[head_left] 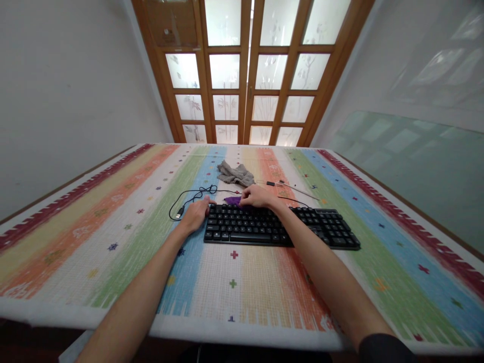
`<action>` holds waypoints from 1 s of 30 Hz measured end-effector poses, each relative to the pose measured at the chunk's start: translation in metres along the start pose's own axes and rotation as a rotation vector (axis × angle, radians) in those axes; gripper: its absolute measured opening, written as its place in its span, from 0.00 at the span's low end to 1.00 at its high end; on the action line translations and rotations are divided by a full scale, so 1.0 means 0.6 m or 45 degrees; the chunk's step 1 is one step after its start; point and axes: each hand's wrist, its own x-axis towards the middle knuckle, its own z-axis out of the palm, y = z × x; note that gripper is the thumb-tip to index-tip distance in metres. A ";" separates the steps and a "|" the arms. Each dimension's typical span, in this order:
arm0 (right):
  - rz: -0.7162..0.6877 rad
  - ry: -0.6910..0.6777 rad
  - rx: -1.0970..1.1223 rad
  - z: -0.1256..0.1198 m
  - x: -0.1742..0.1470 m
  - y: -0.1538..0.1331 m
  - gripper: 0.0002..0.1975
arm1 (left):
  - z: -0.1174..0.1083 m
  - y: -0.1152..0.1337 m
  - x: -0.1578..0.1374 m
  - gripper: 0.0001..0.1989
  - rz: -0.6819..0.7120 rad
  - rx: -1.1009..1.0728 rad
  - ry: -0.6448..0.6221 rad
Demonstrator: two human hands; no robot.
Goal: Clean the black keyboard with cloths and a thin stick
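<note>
A black keyboard (pixel 260 237) lies flat across the striped tablecloth in front of me. My left hand (pixel 196 214) rests at its upper left corner, the fingers closed against that edge. At the top row of keys, my right hand (pixel 257 195) is closed on a purple cloth (pixel 232 200), part of which sticks out to the left of the fingers. The right forearm passes over the keys and covers some of them. Beyond the keyboard runs its black cable (pixel 202 190), looped, with the USB plug (pixel 180 212) beside my left hand.
A crumpled grey cloth (pixel 236 174) lies behind the keyboard. To its right are a small black-ended item (pixel 270 183) and a thin light stick (pixel 300 190). Wooden doors with glass panes (pixel 227 70) stand past the table's far edge, and walls flank both sides.
</note>
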 end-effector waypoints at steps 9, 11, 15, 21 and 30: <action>0.047 -0.062 -0.099 -0.014 -0.001 0.007 0.05 | 0.002 -0.005 0.001 0.38 0.015 0.021 0.001; 0.049 -0.063 -0.103 -0.015 0.000 0.010 0.04 | 0.003 -0.007 0.002 0.37 0.021 0.025 0.003; 0.043 -0.078 -0.097 -0.016 0.001 0.016 0.03 | 0.004 -0.008 0.002 0.36 0.025 0.030 0.010; 0.057 -0.103 -0.051 -0.020 -0.002 0.024 0.05 | 0.003 -0.006 0.002 0.35 0.034 0.034 0.012; 0.068 -0.028 -0.003 -0.013 -0.004 0.037 0.06 | 0.000 -0.002 -0.001 0.36 0.033 0.040 -0.001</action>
